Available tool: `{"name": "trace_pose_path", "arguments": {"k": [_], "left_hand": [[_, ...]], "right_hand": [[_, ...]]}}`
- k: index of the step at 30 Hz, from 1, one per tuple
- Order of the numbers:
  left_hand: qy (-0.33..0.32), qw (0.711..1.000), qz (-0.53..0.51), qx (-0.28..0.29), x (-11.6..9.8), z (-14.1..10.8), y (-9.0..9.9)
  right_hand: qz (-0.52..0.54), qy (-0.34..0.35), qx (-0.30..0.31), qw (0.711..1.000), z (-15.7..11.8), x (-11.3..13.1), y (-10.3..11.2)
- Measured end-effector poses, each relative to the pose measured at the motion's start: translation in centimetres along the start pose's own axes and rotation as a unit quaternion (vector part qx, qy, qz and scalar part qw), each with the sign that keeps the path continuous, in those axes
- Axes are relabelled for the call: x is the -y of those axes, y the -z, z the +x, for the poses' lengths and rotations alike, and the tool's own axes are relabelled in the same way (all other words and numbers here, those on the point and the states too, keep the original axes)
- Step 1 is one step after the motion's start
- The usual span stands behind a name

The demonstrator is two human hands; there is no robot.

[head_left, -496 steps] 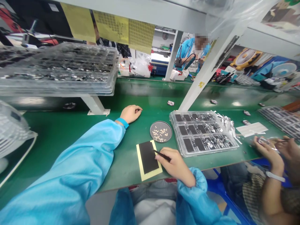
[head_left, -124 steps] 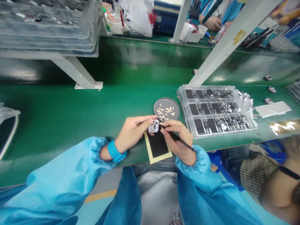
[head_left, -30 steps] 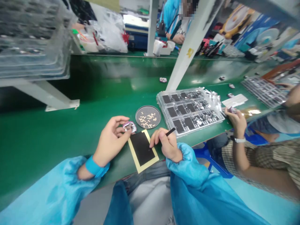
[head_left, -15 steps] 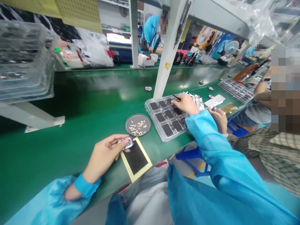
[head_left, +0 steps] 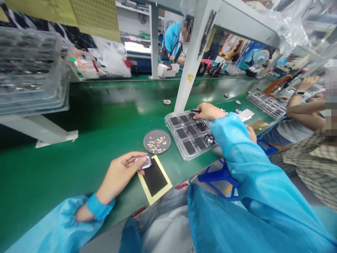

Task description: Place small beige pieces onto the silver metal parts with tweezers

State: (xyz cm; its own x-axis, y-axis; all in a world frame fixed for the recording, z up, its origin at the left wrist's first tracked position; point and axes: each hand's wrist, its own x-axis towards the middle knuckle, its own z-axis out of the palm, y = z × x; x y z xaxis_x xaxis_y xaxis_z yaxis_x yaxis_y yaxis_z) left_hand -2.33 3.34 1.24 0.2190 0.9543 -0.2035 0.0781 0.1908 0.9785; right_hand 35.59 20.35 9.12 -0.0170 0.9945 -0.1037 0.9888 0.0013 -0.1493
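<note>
My left hand [head_left: 119, 174] is closed around a small silver-and-purple part [head_left: 143, 162], pinched between thumb and fingers. It is just above the far left corner of a black pad with a yellow border [head_left: 155, 177]. My right hand [head_left: 207, 111] is closed over the back of a clear plastic tray [head_left: 188, 156]. From its fingers sticks out a thin black tool [head_left: 195, 111], whose kind I cannot make out. Dark square pieces sit in the tray's compartments, with small metallic parts [head_left: 210, 139] at its right side, partly behind my right sleeve.
A round grey mesh dish [head_left: 157, 150] with small pale pieces stands beyond the pad. A white post [head_left: 184, 80] rises behind the tray. Clear trays [head_left: 31, 102] are stacked at left. To the right are a co-worker's arm [head_left: 295, 102] and another tray [head_left: 267, 105].
My right hand has shifted slightly along the tray's back edge, the black tool now lying flatter. My left hand still holds the small part over the pad. The camera view has moved a little.
</note>
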Motion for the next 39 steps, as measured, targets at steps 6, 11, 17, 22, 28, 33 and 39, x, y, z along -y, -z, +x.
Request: {"name": "trace_pose_path", "arguments": {"k": [6, 11, 17, 22, 28, 33, 39], "left_hand": [[0.004, 1.0, -0.016, 0.017, 0.1, -0.2, -0.1], [-0.003, 0.999, -0.027, 0.024, -0.2, -0.4, -0.4], [0.004, 0.998, -0.062, -0.007, -0.6, -0.3, -0.7], [-0.026, 0.995, -0.094, -0.01, 0.1, -0.1, 0.3], [-0.085, 0.992, -0.094, -0.006, 0.0, -0.6, 0.1], [-0.111, 0.992, -0.061, 0.006, -0.2, -1.2, -0.3], [-0.112, 0.992, 0.056, -0.019, 0.4, -1.4, -0.5]], "right_hand": [[0.071, 0.056, -0.058, 0.994, -2.1, 0.2, -0.1], [0.358, 0.171, -0.065, 0.916, -7.9, 4.4, -0.9], [0.526, 0.185, -0.052, 0.828, -15.1, 11.9, -6.1], [0.611, 0.096, 0.028, 0.786, -16.3, 15.5, -10.7], [0.597, 0.087, 0.089, 0.792, -15.6, 16.3, -12.0], [0.581, 0.075, 0.074, 0.807, -15.5, 16.5, -12.0], [0.587, 0.063, 0.074, 0.804, -15.4, 16.3, -12.3]]}}
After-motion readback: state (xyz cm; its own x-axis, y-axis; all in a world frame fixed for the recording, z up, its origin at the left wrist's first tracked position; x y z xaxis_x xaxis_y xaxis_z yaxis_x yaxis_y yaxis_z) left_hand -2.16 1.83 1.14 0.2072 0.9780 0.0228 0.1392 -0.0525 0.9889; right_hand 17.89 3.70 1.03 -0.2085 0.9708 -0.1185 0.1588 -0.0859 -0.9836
